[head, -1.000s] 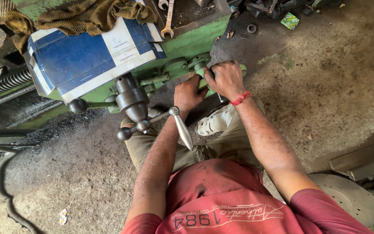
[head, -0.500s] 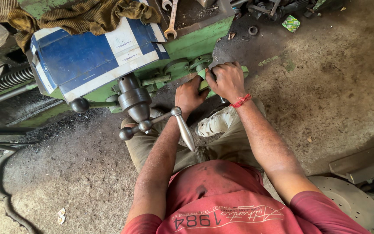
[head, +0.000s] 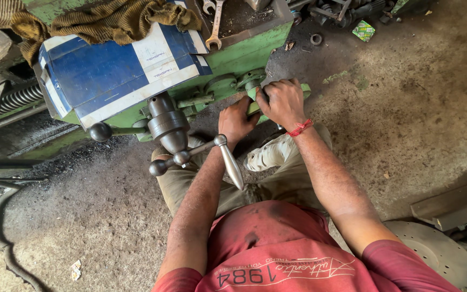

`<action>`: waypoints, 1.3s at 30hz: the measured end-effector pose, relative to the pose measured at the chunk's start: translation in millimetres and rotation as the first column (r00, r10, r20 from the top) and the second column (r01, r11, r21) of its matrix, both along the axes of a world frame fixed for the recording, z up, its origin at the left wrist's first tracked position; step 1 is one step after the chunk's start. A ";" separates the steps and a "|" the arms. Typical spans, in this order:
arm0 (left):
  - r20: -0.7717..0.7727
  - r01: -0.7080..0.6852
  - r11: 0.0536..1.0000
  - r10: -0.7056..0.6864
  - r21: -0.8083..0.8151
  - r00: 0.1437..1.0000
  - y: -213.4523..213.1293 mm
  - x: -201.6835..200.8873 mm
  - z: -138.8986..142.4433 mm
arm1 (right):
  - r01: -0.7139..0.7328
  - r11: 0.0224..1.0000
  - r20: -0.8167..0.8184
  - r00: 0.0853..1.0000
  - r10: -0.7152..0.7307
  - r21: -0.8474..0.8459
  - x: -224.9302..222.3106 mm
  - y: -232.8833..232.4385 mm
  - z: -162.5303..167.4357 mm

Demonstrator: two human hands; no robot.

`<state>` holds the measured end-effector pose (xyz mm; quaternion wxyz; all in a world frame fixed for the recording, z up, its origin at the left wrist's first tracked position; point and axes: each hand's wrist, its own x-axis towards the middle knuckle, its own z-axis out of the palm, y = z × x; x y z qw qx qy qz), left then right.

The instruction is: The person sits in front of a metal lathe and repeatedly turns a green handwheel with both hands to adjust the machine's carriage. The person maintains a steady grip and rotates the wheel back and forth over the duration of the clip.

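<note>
Blue and white carton lying flat on top of the green machine body. Brown ribbed cloth draped behind the carton, one end hanging over its upper edge. Open-ended spanner resting in a dirty tray just right of the cloth. Small green packet and a metal ring on the dusty floor near the top. Perforated round metal disc at lower right, beside a flat steel bar. Dark hose curling along the floor at lower left.
</note>
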<state>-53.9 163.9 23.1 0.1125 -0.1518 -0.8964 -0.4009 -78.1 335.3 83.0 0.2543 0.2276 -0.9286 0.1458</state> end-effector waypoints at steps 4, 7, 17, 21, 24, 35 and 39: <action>0.004 0.001 1.000 -0.001 -0.004 1.000 0.5 -0.5 -0.9 | -0.005 1.000 -0.003 1.000 0.005 -0.013 2.1 -0.4 2.2; 0.021 -0.001 1.000 0.001 -0.004 1.000 -1.1 -3.2 -0.9 | 0.003 1.000 0.005 1.000 -0.003 -0.006 0.7 -2.7 6.0; 0.034 -0.011 1.000 0.011 0.009 0.999 -4.3 -0.5 8.2 | -0.007 1.000 -0.074 0.997 0.009 0.030 2.7 -8.3 12.7; 0.109 -0.008 0.999 0.002 0.048 0.994 -6.4 1.7 15.6 | -0.025 0.999 -0.082 0.996 0.027 0.020 0.9 -7.9 9.6; 0.075 -0.008 0.999 0.004 0.050 0.997 -6.5 3.1 18.7 | -0.018 0.999 -0.076 0.997 0.020 0.031 0.2 -5.5 7.2; 0.114 -0.004 0.998 -0.002 0.059 0.993 -7.7 4.4 20.8 | -0.017 0.999 -0.100 0.995 0.022 0.051 -1.9 -4.6 3.6; 0.103 -0.009 0.998 0.003 0.059 0.995 -7.4 4.2 20.1 | -0.015 0.999 -0.100 0.995 0.020 0.052 -2.5 -5.3 3.4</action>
